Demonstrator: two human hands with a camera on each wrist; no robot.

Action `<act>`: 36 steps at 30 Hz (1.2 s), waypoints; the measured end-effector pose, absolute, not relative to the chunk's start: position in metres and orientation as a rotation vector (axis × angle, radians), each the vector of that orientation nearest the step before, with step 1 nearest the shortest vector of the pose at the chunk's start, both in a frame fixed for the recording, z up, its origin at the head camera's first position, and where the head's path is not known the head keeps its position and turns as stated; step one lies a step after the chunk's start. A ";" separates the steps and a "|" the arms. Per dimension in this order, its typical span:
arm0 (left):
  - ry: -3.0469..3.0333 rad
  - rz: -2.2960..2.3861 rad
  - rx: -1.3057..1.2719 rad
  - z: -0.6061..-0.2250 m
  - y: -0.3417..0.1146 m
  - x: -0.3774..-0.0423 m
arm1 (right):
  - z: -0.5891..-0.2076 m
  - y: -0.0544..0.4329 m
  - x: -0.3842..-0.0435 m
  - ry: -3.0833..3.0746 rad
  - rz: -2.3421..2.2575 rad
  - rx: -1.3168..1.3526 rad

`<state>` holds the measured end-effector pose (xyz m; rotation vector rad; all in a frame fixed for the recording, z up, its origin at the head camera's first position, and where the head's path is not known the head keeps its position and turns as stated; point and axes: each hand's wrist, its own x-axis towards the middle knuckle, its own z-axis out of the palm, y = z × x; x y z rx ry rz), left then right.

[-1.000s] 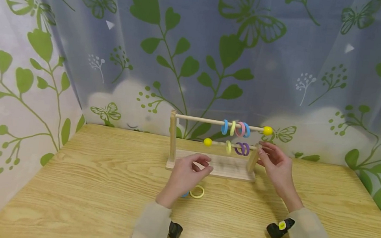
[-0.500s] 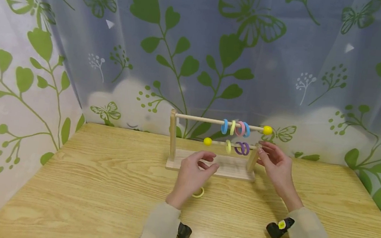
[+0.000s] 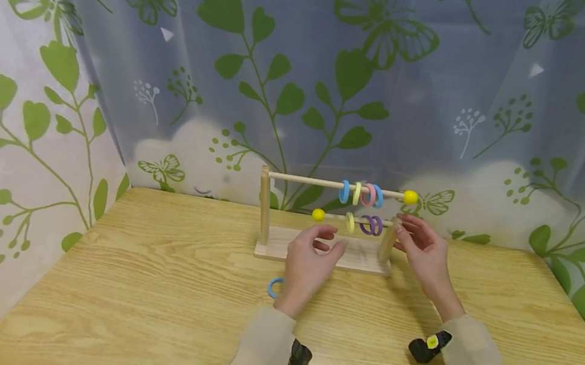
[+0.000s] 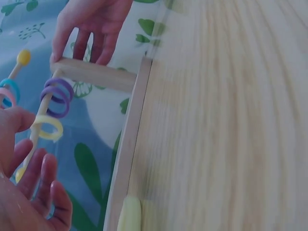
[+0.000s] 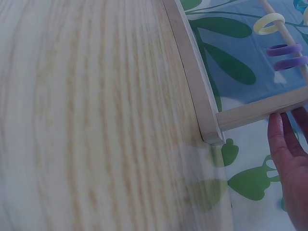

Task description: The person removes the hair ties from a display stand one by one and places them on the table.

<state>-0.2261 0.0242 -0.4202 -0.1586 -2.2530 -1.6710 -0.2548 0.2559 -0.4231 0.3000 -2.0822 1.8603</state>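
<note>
A wooden stand (image 3: pixel 323 251) carries two rods with coloured rings. The lower rod, tipped by a yellow ball (image 3: pixel 318 215), bears a yellow ring (image 3: pixel 350 223) and two purple rings (image 5: pixel 290 63). My left hand (image 3: pixel 309 267) hovers in front of it, fingers loosely curved with nothing between them. In the left wrist view, its thumb overlaps the rod close to the yellow ring. My right hand (image 3: pixel 426 257) pinches the top of the stand's short right post (image 5: pixel 262 107), thumb in front and fingers behind.
On the upper rod hang blue rings (image 3: pixel 344 192), a yellow ring (image 3: pixel 357 193) and a pink ring (image 3: pixel 368 195), with a yellow ball (image 3: pixel 410 197) at its end. A loose blue ring (image 3: pixel 274 288) lies on the table (image 3: pixel 159 288), partly behind my left wrist. A patterned curtain hangs behind.
My left hand has moved right along the front of the stand, uncovering the loose blue ring and covering the loose yellow one. My right hand has stayed at the post.
</note>
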 end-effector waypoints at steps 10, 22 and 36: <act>-2.192 -1.615 -0.019 -0.419 0.045 -0.230 | -0.424 0.257 -0.255 -2.068 1.871 0.313; -2.134 -1.572 0.043 -0.421 0.062 -0.233 | -0.424 0.257 -0.256 -2.046 1.893 0.318; -2.105 -1.563 0.151 -0.419 0.078 -0.237 | -0.424 0.257 -0.256 -2.043 1.888 0.323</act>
